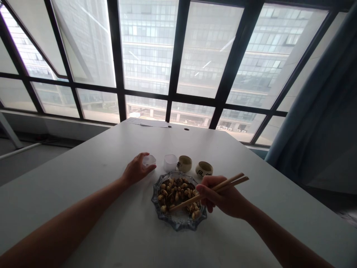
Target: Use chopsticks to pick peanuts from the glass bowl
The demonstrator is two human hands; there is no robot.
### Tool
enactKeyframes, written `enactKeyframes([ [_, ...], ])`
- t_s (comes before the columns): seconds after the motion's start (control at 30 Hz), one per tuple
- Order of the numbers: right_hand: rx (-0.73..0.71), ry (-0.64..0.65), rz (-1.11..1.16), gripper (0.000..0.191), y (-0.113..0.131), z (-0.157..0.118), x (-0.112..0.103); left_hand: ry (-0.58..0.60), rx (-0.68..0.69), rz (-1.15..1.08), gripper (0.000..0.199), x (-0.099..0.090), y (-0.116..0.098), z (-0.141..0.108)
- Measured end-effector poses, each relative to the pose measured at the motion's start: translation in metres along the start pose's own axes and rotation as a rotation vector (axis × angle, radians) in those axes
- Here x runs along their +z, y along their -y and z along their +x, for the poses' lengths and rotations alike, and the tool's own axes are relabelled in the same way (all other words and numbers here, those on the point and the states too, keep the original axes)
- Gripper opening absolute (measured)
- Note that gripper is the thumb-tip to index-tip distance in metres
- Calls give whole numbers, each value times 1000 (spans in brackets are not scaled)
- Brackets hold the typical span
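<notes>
My right hand (220,195) is closed around a pair of wooden chopsticks (192,201). Their tips reach down into a scalloped glass bowl (178,225), among a mix of nuts (177,190) that look like peanuts and darker seeds. Whether the tips pinch anything I cannot tell. To the left, my left hand (138,169) curls its thumb and fingers around a small clear plastic cup (149,160) standing on the table. A small dark bit shows inside that cup. A second translucent cup (170,163) stands just behind the bowl.
Two cream ceramic cups with dark characters, a left one (184,163) and a right one (204,169), stand behind the bowl. White papers (149,123) lie at the far edge of the white table (111,223). A blue curtain (312,111) hangs at the right, beside tall windows.
</notes>
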State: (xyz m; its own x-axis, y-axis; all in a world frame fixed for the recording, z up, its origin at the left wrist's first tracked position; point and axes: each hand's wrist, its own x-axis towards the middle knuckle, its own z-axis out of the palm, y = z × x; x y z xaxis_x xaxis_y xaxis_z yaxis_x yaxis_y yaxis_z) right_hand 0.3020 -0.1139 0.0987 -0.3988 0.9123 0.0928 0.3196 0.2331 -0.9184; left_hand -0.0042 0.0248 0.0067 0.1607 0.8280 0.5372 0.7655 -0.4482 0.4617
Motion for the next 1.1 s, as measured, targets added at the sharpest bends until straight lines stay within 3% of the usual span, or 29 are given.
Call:
enactKeyframes([
  [0.23, -137, -142, -170, 41, -10, 5, -14, 0, 7, -8, 55, -1, -1, 0],
  [0.47, -140, -220, -101, 45, 0, 0, -12, -4, 7, -13, 56, -1, -1, 0],
  [0.6, -217, -186, -112, 40, -5, 1, 2, 7, 1, -14, 56, -1, -2, 0],
  [0.77, -283, -103, -281, 41, -11, 0, 18, 15, 3, -13, 56, -1, 0, 0],
  [0.93, -320, -155, -268, 43, -3, -3, 13, 14, 3, -9, 56, 1, 1, 1],
  [1.1, -325, -104, -238, 42, 4, -5, 6, 24, -5, -14, 56, 1, 1, 0],
])
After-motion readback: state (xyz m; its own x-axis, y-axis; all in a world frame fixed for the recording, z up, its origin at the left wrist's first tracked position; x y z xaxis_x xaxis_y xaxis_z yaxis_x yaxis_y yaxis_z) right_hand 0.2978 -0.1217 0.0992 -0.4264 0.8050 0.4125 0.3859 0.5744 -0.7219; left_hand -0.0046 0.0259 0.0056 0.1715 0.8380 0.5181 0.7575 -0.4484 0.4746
